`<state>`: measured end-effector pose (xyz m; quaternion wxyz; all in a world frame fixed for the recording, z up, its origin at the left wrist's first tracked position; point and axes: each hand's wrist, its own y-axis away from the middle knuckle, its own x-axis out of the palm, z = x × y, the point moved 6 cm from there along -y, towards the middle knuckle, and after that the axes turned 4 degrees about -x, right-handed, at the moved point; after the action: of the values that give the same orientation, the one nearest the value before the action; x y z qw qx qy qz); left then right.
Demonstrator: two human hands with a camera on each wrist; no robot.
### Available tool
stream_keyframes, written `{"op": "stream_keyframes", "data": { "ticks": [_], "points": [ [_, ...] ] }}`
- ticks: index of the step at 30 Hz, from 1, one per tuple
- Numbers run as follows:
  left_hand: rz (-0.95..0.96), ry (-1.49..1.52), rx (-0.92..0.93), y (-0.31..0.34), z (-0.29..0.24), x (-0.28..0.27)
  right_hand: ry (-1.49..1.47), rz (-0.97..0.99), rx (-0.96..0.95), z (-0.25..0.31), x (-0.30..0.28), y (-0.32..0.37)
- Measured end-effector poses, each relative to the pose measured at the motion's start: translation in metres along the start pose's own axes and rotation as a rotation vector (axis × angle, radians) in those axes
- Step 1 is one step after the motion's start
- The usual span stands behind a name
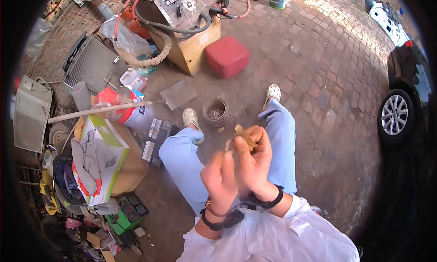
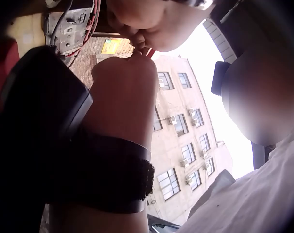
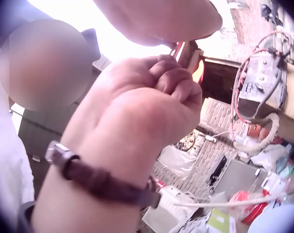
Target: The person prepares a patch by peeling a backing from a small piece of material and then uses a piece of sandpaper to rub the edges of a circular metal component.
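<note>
In front of the lap in the head view, my right hand [image 1: 256,159] holds a short, yellowish-tan strip [image 1: 246,137] between thumb and curled fingers. Close beside it, my left hand [image 1: 220,177] has its fingers bent inward. Its thumb and forefinger pinch a small pale loop [image 1: 229,146], blurred against the ground; cannot tell whether loop and strip are one piece. The hands nearly touch at the thumbs. In both wrist views the curled fingers hide most of what they hold. Past the hands, a small round bucket [image 1: 206,110] stands on the ground between the feet.
A red padded block [image 1: 227,57] lies by a machine [image 1: 184,9] with hoses on a wooden box. To the left are a car battery [image 1: 159,133], a cardboard box [image 1: 132,159], a long stick [image 1: 100,110] and a radiator [image 1: 93,61]. A car wheel [image 1: 395,117] is at right.
</note>
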<state>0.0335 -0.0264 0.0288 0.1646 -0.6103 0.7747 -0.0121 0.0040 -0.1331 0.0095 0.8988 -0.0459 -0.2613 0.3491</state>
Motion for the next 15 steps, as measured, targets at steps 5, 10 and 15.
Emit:
{"op": "stream_keyframes", "data": {
  "ticks": [5,10,15],
  "points": [
    [-0.028,-0.009,0.058,-0.003,0.003,-0.001,0.109,0.017,-0.124,0.002,-0.002,0.011],
    [0.084,0.159,-0.075,0.004,0.004,0.003,-0.002,-0.163,0.091,-0.01,-0.022,-0.033],
    [0.06,0.213,-0.119,-0.001,0.008,-0.003,-0.228,-0.047,0.297,-0.007,-0.02,-0.009]
  ]
}}
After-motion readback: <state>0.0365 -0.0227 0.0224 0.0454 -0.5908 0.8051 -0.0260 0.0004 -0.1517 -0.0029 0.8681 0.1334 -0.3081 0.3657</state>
